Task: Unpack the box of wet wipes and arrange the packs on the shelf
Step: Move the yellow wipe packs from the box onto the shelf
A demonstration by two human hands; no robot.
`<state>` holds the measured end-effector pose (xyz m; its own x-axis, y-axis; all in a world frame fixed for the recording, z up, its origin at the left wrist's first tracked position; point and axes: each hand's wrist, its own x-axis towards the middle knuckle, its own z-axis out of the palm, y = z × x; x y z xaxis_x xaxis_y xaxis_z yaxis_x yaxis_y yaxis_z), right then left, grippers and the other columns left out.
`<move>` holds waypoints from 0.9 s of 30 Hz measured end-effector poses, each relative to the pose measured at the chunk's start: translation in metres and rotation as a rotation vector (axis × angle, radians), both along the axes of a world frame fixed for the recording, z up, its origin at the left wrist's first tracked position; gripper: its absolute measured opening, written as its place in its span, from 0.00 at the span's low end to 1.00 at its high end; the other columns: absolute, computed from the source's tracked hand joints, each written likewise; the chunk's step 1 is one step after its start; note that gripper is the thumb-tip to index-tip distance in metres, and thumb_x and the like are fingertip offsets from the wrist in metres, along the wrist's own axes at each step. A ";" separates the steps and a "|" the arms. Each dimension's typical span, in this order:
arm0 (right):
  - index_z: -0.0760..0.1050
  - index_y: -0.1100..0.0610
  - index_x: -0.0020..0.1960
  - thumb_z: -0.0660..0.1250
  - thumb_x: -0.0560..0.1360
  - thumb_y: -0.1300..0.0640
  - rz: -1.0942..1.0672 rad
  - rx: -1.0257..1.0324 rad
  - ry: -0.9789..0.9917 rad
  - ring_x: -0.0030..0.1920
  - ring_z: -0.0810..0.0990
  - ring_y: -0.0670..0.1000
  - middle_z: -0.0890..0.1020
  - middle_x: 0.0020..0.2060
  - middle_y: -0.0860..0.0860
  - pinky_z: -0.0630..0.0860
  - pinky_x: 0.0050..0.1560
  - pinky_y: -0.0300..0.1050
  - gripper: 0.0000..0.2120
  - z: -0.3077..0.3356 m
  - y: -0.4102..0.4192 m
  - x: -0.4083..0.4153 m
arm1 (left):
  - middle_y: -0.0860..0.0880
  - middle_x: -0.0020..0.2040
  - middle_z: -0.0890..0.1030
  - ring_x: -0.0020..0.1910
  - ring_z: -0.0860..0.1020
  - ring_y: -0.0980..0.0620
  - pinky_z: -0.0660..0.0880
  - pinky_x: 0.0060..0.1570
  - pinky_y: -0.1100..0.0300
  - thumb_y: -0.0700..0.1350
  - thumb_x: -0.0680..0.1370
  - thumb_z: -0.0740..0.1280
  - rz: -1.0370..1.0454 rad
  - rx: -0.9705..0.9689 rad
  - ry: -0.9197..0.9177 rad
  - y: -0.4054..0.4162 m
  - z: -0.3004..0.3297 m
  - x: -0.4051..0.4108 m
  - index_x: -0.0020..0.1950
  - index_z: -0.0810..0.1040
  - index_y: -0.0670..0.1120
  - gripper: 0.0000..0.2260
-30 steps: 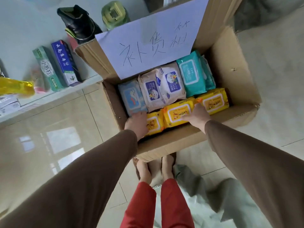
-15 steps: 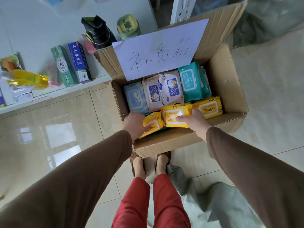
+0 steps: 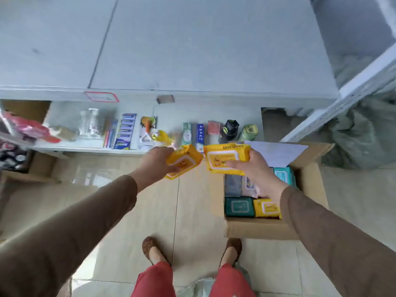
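Bright daylight; motion blur; fisheye edges

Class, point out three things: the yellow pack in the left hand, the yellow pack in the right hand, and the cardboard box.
Left-hand yellow pack [image 3: 183, 161], head view, its front face.
Right-hand yellow pack [image 3: 225, 156], head view, its label.
Cardboard box [image 3: 257, 229], head view, its near wall.
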<state>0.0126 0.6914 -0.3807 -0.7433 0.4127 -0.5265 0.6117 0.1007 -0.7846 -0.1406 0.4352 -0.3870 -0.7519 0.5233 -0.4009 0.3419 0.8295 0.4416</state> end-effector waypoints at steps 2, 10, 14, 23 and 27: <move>0.79 0.51 0.55 0.79 0.69 0.54 0.034 0.008 0.048 0.50 0.83 0.48 0.85 0.49 0.48 0.77 0.50 0.43 0.17 0.034 -0.043 -0.041 | 0.54 0.38 0.76 0.40 0.75 0.50 0.71 0.37 0.55 0.55 0.67 0.77 0.014 0.014 0.059 -0.053 0.034 -0.031 0.41 0.76 0.51 0.13; 0.80 0.51 0.51 0.78 0.69 0.54 0.114 0.062 0.221 0.49 0.84 0.49 0.86 0.47 0.48 0.79 0.53 0.46 0.13 0.124 -0.203 -0.193 | 0.50 0.40 0.77 0.42 0.74 0.48 0.68 0.39 0.54 0.51 0.69 0.76 0.018 0.088 0.209 -0.229 0.133 -0.164 0.41 0.74 0.50 0.12; 0.79 0.52 0.52 0.78 0.69 0.56 0.145 0.063 0.308 0.46 0.85 0.50 0.86 0.46 0.50 0.79 0.47 0.45 0.13 0.149 -0.250 -0.267 | 0.52 0.37 0.75 0.40 0.72 0.49 0.64 0.38 0.56 0.51 0.69 0.76 -0.002 0.064 0.288 -0.277 0.166 -0.236 0.40 0.73 0.51 0.13; 0.79 0.53 0.54 0.78 0.70 0.57 0.219 0.033 0.406 0.47 0.84 0.51 0.85 0.47 0.51 0.79 0.43 0.43 0.14 0.154 -0.301 -0.467 | 0.52 0.37 0.77 0.38 0.76 0.51 0.69 0.33 0.57 0.50 0.68 0.76 0.128 0.049 0.327 -0.341 0.194 -0.424 0.45 0.75 0.51 0.12; 0.79 0.53 0.55 0.78 0.70 0.56 0.234 0.039 0.410 0.50 0.85 0.53 0.86 0.49 0.52 0.80 0.47 0.46 0.15 0.146 -0.319 -0.565 | 0.51 0.38 0.78 0.39 0.76 0.47 0.69 0.35 0.57 0.49 0.68 0.77 0.205 0.031 0.357 -0.370 0.197 -0.512 0.44 0.75 0.50 0.13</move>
